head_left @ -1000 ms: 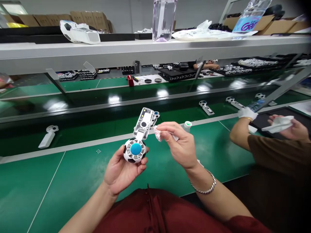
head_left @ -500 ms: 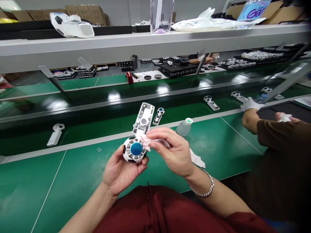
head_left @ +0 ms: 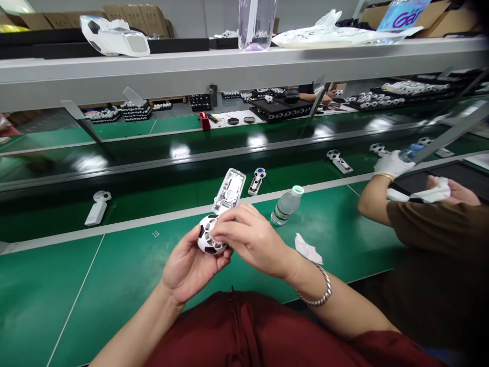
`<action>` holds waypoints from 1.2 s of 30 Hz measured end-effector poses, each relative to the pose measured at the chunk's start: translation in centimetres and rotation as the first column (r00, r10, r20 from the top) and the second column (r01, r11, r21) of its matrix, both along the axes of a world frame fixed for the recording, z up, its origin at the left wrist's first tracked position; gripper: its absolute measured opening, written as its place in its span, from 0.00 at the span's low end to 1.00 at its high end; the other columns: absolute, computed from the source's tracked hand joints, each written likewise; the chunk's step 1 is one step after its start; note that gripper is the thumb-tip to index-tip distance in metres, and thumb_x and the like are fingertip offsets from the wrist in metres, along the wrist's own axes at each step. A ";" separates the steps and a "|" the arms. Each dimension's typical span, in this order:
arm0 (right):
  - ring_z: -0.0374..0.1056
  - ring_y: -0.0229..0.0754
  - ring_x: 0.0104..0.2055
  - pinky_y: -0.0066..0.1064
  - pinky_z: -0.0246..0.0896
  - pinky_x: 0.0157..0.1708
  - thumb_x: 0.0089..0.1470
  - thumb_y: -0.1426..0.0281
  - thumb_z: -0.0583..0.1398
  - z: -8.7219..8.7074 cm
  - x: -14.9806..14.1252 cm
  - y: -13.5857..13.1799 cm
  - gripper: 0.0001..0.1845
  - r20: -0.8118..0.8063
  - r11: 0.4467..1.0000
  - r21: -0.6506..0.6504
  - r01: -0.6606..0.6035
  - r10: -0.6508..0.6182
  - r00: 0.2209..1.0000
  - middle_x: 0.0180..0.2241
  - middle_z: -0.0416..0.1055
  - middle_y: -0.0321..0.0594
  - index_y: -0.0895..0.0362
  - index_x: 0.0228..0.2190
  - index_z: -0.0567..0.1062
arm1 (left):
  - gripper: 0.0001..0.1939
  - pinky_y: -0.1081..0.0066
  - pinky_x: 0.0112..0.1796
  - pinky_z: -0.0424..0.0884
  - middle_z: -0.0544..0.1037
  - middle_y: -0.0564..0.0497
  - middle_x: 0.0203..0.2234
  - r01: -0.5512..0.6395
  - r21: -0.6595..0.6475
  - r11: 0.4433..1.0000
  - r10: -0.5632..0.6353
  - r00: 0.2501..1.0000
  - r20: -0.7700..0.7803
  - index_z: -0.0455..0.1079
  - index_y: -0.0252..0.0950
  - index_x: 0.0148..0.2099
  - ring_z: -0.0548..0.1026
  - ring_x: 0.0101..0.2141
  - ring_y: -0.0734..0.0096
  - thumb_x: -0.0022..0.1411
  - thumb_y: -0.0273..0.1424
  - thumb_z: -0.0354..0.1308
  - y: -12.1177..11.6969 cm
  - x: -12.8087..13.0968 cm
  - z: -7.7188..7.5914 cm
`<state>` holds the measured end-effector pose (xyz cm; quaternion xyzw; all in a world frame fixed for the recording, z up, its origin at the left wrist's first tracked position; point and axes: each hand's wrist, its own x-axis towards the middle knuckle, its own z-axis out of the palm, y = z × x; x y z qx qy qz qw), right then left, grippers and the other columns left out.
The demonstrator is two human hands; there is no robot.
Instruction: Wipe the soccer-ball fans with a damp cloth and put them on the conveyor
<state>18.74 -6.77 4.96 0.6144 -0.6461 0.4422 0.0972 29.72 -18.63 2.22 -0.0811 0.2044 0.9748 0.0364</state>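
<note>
Grey shelving (head_left: pixel 191 71) crosses the workshop above a green worktop (head_left: pixel 114 285), with cardboard boxes (head_left: pixel 137 20) and a clear purple-tinted container (head_left: pixel 256 28) higher up. Over the worktop, in front of the wearer, the left hand (head_left: pixel 193 270) cups a football-patterned device (head_left: pixel 206 244) by its round head, thumb along the left side and the other fingers curled beneath and behind. Its pale rectangular panel slants away toward the glossy dark green strip (head_left: pixel 168 181) beyond. The right hand (head_left: pixel 254 239) covers much of the head, fingers bunched and tips touching its vented face; they hide whether anything is pinched between them. A silvery twisted bracelet (head_left: pixel 323 295) circles that wrist. Near the right hand, a clear bottle (head_left: pixel 286 206) with a white-and-green cap leans, and a crumpled tissue (head_left: pixel 307 250) lies on the worktop. Similar ball-headed units (head_left: pixel 257 182) lie spaced along the dark strip. Farther right, a co-worker's white-gloved hand (head_left: pixel 393 164) reaches out, the other holding a white cloth (head_left: pixel 435 191).
</note>
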 end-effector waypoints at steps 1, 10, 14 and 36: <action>0.62 0.35 0.38 0.31 0.58 0.40 0.53 0.74 0.55 0.0 -0.1 -0.1 0.07 0.036 1.000 -0.010 0.028 -0.028 0.999 0.34 0.69 0.38 0.59 0.32 0.73 | 0.15 0.69 0.37 0.66 0.71 0.47 0.35 0.023 -0.014 1.000 -0.023 1.000 -0.003 0.69 0.32 0.43 0.69 0.34 0.66 0.61 0.36 0.47 0.0 0.0 0.0; 0.65 0.30 0.32 0.23 0.65 0.31 0.51 0.71 0.57 1.1 -1.3 1.0 0.06 0.664 0.978 -0.192 0.078 0.071 0.745 0.34 0.67 0.38 0.59 0.33 0.72 | 0.24 0.73 0.31 0.63 0.66 0.41 0.41 0.106 0.011 0.994 -0.106 0.993 -0.044 0.64 0.31 0.50 0.66 0.30 0.70 0.61 0.43 0.41 -0.3 0.1 0.6; 0.66 0.32 0.35 0.23 0.65 0.33 0.50 0.71 0.58 1.3 -0.4 1.0 0.06 0.677 0.984 -0.174 0.037 0.092 0.730 0.34 0.68 0.39 0.59 0.33 0.72 | 0.23 0.73 0.31 0.63 0.67 0.42 0.41 0.131 0.040 0.991 -0.129 0.990 -0.060 0.65 0.31 0.49 0.66 0.31 0.70 0.61 0.42 0.42 -0.3 -0.1 0.5; 0.62 0.34 0.37 0.30 0.54 0.40 0.53 0.69 0.57 -0.6 -0.7 -0.8 0.06 0.103 0.999 0.038 -0.008 0.004 0.995 0.31 0.68 0.37 0.57 0.31 0.73 | 0.16 0.70 0.33 0.66 0.70 0.48 0.32 0.089 0.000 0.996 -0.089 0.995 0.038 0.69 0.34 0.39 0.69 0.32 0.65 0.61 0.39 0.45 -0.6 -0.3 -0.5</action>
